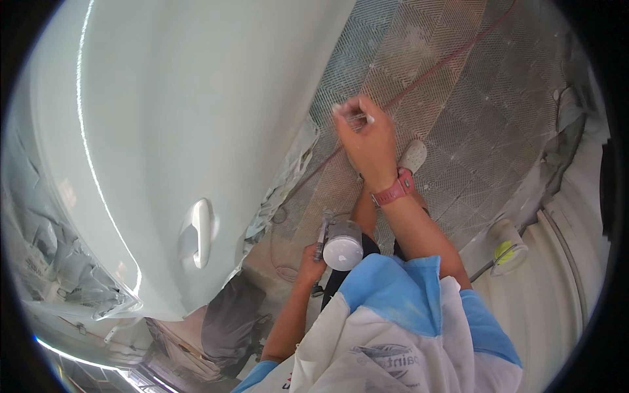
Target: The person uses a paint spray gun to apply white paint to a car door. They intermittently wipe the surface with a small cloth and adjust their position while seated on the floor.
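My left hand (311, 263), low in front of my body, grips a spray gun (322, 237). The gun's round cup (343, 246) has a pale lid and faces up beside my leg. Raised out ahead of me, my right hand (368, 134) has its fingers curled toward the thumb. White residue marks the fingertips, and what they may hold is too small to make out. A red watch is on that wrist. Along the left stretches a glossy pale car body panel (154, 124) with a door handle (201, 233); neither hand touches it.
Crumpled masking sheet (288, 177) hangs along the panel's lower edge. A red hose (439, 65) crosses the patterned grating floor (485, 118). To the right, a clear container (506, 252) with something yellow in it stands by a pale ribbed surface (544, 301). Grey cloth (232, 314) lies at lower left.
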